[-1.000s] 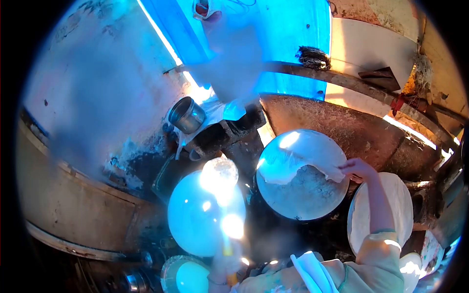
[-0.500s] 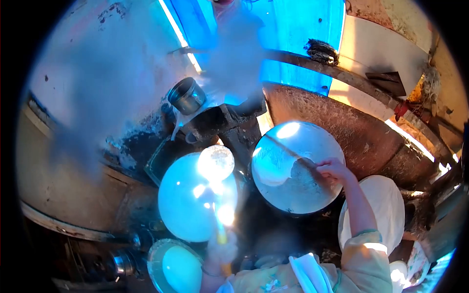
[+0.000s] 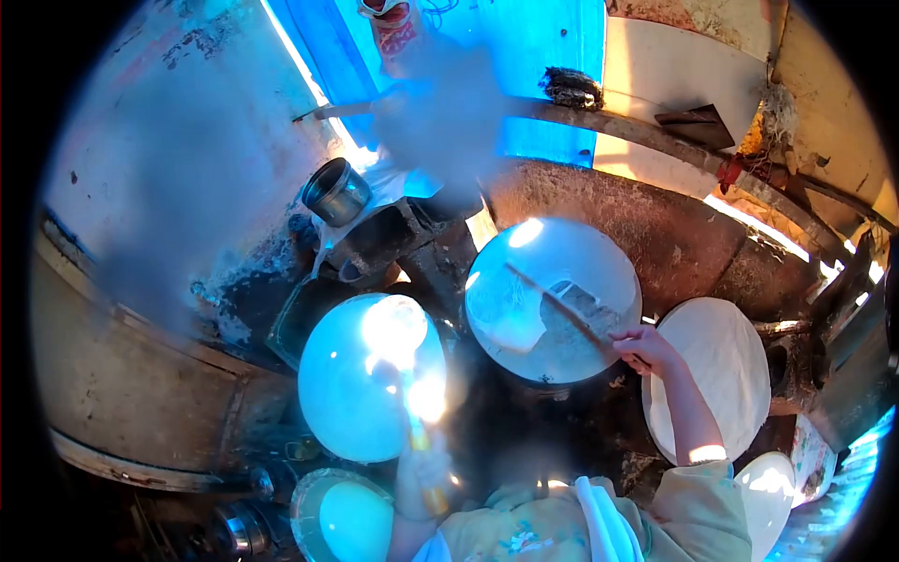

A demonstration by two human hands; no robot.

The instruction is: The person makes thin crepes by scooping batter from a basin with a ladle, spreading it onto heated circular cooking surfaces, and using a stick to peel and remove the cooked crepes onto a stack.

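right hand (image 3: pixel 648 349): at the right edge of the round top (image 3: pixel 562 365), fingers curled nearly closed on one end of a thin stick (image 3: pixel 569 317).
thin stick: slants over the round top. i can't tell from my screen if it touches.
white sheet (image 3: pixel 503 323): on the left part of the round top, its ragged edge near the stick. i think a hard poke or a fast pull could rip it there.
fingers: very near the round top. if it is hot, which i can't see, a slip could burn them.
left hand (image 3: pixel 426 468): left of the round top and nearer the body, looks shut in a fist round a yellow-handled tool (image 3: pixel 434 499).
glare: hides the tool's far end, so a bump on the white round (image 3: pixel 328 403), just left of the round top, could come from me not seeing.
pale disc (image 3: pixel 726 375): just right of the round top, below the right forearm. a swinging elbow could knock it.
metal pot (image 3: pixel 337 195): behind and left of the round top. it looks tilted, so a jolt might tip it.
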